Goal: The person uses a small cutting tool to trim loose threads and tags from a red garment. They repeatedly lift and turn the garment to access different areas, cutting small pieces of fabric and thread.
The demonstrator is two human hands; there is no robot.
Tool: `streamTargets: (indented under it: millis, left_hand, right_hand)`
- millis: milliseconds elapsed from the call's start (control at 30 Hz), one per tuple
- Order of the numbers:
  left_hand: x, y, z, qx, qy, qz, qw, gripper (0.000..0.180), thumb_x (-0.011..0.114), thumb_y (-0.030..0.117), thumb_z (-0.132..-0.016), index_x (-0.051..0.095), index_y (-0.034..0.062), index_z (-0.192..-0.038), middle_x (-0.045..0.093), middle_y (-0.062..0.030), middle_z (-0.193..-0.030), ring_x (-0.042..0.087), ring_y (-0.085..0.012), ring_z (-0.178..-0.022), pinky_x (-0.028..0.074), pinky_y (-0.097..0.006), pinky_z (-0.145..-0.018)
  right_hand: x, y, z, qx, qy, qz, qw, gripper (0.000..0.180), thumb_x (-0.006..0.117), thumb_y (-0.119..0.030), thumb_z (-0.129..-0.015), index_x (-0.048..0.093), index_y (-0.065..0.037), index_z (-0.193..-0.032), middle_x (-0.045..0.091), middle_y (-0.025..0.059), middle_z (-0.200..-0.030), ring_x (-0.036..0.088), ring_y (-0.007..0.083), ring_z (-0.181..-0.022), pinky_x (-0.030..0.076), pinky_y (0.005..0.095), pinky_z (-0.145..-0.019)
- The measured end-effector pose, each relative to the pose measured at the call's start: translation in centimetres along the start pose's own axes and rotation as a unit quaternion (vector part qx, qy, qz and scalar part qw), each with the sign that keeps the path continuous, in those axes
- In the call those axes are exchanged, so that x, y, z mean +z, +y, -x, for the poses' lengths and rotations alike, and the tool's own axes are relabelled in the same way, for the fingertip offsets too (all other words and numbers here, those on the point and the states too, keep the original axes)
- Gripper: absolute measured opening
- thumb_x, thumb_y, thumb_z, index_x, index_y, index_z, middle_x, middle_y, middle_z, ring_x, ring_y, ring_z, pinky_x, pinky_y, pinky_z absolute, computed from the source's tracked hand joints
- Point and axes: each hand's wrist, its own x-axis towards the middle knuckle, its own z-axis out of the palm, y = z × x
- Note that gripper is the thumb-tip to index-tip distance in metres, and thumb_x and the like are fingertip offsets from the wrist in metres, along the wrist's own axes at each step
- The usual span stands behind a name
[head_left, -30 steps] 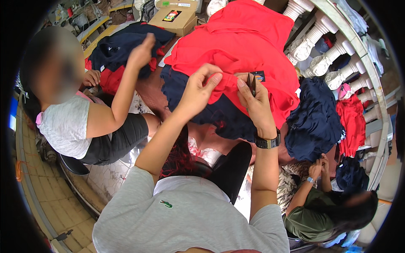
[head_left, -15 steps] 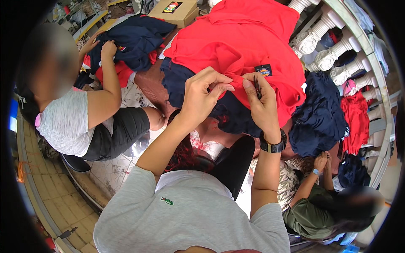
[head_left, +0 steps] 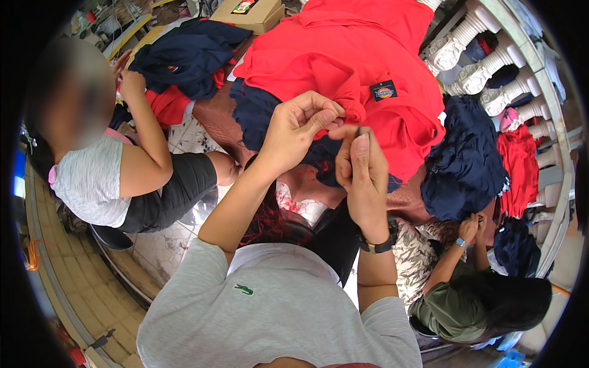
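Note:
A red garment [head_left: 343, 55] is spread over the pile in front of me, with a black label [head_left: 383, 91] at its neck. My left hand [head_left: 294, 132] is closed, thumb and fingertips pinched at the garment's near edge. Close beside it, my right hand [head_left: 365, 175] is curled, thumb up, around a slim dark tool that looks like thread snips; only a short dark part [head_left: 364, 130] shows above the thumb. The rest of the tool is hidden in the palm. Navy cloth [head_left: 254, 116] lies under the red garment.
To the left a person [head_left: 92, 178] handles a navy garment [head_left: 190, 58]. At lower right another person [head_left: 457, 300] works beside a navy heap [head_left: 460, 159]. White balusters [head_left: 472, 83] line the right side, with red cloth [head_left: 518, 172] against them. A cardboard box [head_left: 248, 15] stands at the back.
My right hand has turned and come down and left, so the dark tool is now mostly hidden. My left hand stays pinched, slightly shifted. The person at left has drawn their hands back.

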Motion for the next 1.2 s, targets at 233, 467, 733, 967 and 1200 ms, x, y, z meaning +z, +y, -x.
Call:
streamTargets:
  millis: [233, 467, 733, 967, 1200]
  left_hand:
    - [0.6, 0.6, 0.8, -0.011, -0.013, -0.007, 1.0, 0.007, 0.064, 0.005, -0.1, 0.064, -0.0016, -0.097, 0.07, -0.0088, -0.101, 0.065, -0.0116, -0.088, 0.053, -0.028, -0.084]
    - [1.3, 1.1, 1.3, -0.009, -0.01, -0.01, 1.0, 0.005, 0.063, 0.0, -0.098, 0.065, -0.0027, -0.094, 0.069, -0.0084, -0.099, 0.063, -0.0101, -0.083, 0.053, -0.029, -0.083]
    - [1.1, 0.9, 1.6, -0.015, -0.021, -0.013, 1.0, 0.005, 0.066, 0.003, -0.097, 0.065, -0.0012, -0.093, 0.067, -0.0074, -0.102, 0.064, -0.0115, -0.088, 0.052, -0.028, -0.084]
    - [-2.8, 4.1, 2.9, 0.057, -0.118, -0.319, 0.938, 0.038, 0.08, 0.027, -0.085, 0.064, 0.0011, -0.108, 0.06, -0.0096, -0.114, 0.06, -0.0226, -0.108, 0.047, -0.035, -0.093]
    - [-0.4, 1.5, 1.7, 0.03, -0.03, -0.199, 0.979, 0.033, 0.062, 0.016, -0.103, 0.052, 0.0024, -0.131, 0.057, -0.007, -0.127, 0.054, -0.0153, -0.114, 0.044, -0.03, -0.097]
  right_hand:
    - [0.4, 2.6, -0.2, 0.11, 0.022, -0.123, 0.986, 0.04, 0.034, -0.033, -0.111, 0.054, -0.004, -0.093, 0.033, -0.0039, -0.065, 0.028, 0.005, -0.054, 0.022, 0.024, -0.048]
    - [-0.3, 2.8, -0.7, 0.153, -0.018, -0.253, 0.955, 0.041, 0.036, -0.04, -0.109, 0.05, -0.008, -0.088, 0.034, -0.0051, -0.063, 0.025, 0.0044, -0.047, 0.02, 0.0225, -0.046]
    - [-0.5, 2.7, -1.2, 0.194, -0.053, -0.347, 0.916, 0.043, 0.035, -0.044, -0.109, 0.048, -0.011, -0.084, 0.033, -0.0057, -0.063, 0.023, 0.0044, -0.045, 0.02, 0.0228, -0.045]
    - [-3.6, 2.0, 0.3, 0.054, 0.016, -0.216, 0.975, 0.033, 0.046, -0.037, -0.106, 0.05, -0.008, -0.092, 0.035, -0.0054, -0.064, 0.029, 0.0027, -0.05, 0.021, 0.0212, -0.046]
    - [-1.9, 4.7, -1.6, -0.061, 0.069, 0.063, 0.994, 0.02, 0.067, 0.001, -0.091, 0.066, -0.003, -0.11, 0.059, -0.0054, -0.075, 0.038, -0.001, -0.061, 0.028, 0.0187, -0.054]
